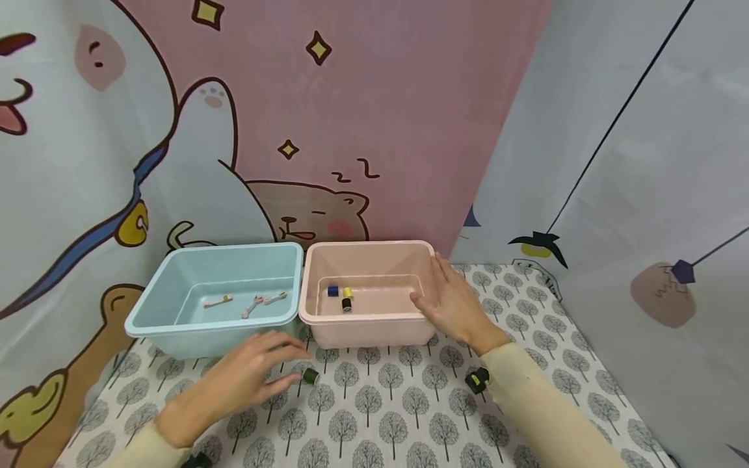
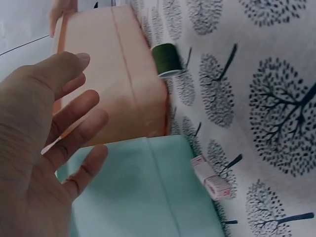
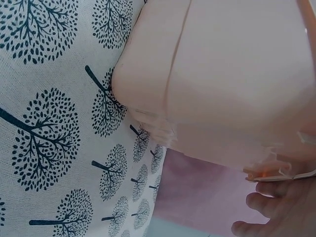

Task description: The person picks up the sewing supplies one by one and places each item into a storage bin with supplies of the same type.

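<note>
My left hand [image 1: 257, 367] hovers in front of the blue bin, fingers apart and loosely bent, holding nothing. Just off its fingertips, a green thread spool [image 1: 311, 376] lies on the cloth. A small pinkish-white printed strip [image 2: 211, 177] shows beside the blue bin in the left wrist view; the left hand hides it from the head view. My right hand [image 1: 459, 302] holds the right rim of the pink bin [image 1: 368, 331], thumb over the inside and fingers outside. Inside that bin are a blue spool [image 1: 333, 291], a yellow spool [image 1: 348, 292] and a black spool [image 1: 346, 305].
Left of the pink bin, almost touching it, stands the blue bin [image 1: 210, 335] with three small pale strips [image 1: 251, 307] in it. Tree-patterned cloth [image 1: 392, 422] covers the table. Cartoon-printed curtains [image 1: 409, 130] hang behind and at the right.
</note>
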The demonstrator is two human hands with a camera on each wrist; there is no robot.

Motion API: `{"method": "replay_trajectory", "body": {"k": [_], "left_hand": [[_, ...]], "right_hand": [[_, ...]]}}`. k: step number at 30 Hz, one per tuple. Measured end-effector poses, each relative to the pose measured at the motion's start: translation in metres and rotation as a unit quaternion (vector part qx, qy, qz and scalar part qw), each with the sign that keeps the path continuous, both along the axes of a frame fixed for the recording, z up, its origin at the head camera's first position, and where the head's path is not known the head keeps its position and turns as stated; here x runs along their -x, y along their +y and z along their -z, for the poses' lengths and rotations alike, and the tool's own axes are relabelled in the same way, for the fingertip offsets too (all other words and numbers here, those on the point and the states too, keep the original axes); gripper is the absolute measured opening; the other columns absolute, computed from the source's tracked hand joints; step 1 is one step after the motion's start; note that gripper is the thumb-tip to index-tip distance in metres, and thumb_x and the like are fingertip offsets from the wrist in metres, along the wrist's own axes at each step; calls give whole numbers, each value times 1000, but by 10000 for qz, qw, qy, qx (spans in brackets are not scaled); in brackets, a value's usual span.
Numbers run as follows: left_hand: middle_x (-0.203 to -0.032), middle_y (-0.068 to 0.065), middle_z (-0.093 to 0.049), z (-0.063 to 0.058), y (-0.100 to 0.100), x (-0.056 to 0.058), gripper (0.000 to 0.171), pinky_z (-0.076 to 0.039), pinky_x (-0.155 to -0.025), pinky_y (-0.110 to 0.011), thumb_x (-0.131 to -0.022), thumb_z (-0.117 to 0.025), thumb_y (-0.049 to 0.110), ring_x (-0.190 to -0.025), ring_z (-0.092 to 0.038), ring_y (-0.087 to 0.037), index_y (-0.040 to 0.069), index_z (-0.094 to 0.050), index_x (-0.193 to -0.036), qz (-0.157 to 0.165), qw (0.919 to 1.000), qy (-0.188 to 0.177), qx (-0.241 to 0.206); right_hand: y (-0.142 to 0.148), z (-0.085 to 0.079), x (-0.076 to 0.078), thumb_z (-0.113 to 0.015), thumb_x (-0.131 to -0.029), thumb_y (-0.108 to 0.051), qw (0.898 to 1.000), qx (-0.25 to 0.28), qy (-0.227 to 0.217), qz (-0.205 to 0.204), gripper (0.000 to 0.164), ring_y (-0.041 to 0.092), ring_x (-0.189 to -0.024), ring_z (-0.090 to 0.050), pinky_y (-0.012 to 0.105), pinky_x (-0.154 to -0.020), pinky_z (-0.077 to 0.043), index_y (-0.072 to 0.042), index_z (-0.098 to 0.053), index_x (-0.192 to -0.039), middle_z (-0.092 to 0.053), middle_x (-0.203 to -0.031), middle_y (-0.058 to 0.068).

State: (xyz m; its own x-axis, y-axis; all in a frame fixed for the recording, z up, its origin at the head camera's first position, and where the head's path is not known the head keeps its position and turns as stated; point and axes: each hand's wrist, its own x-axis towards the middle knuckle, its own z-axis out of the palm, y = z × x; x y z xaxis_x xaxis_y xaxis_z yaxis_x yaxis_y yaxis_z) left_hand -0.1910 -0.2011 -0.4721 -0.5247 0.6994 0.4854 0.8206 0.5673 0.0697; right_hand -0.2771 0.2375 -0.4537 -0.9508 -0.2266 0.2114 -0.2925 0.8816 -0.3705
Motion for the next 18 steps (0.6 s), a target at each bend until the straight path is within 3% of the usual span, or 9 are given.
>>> {"method": "replay_trajectory", "body": {"k": [8, 12, 18], "left_hand": [[-130, 2, -83, 12, 3, 6, 42, -73, -97, -42, -97, -96, 34, -110, -81, -16, 19, -84, -134, -208, 9963, -776, 296], [-132, 2, -82, 17, 5, 8, 44, -73, -98, -41, -100, -93, 40, -107, -81, -16, 20, -83, -138, -324, 9897, -1332, 413], [-134, 6, -80, 23, 11, 15, 53, -73, -99, -42, -95, -97, 44, -112, -80, -15, 22, -82, -141, -521, 9773, -1968, 591]], "right_hand": [[1, 0, 1, -50, -112, -72, 10000, 26, -4, -20, 110, 53, -180, -22, 76, -143, -26, 1, -14, -185, -11, -196, 24], [2, 1, 2, -51, -112, -71, 10000, 44, 30, -31, 109, 53, -179, -24, 77, -143, -27, 2, -15, -184, -12, -195, 25], [2, 2, 2, -53, -112, -67, 9999, 64, 73, -41, 107, 55, -178, -25, 77, -142, -28, 3, -15, -184, -13, -195, 26]]}}
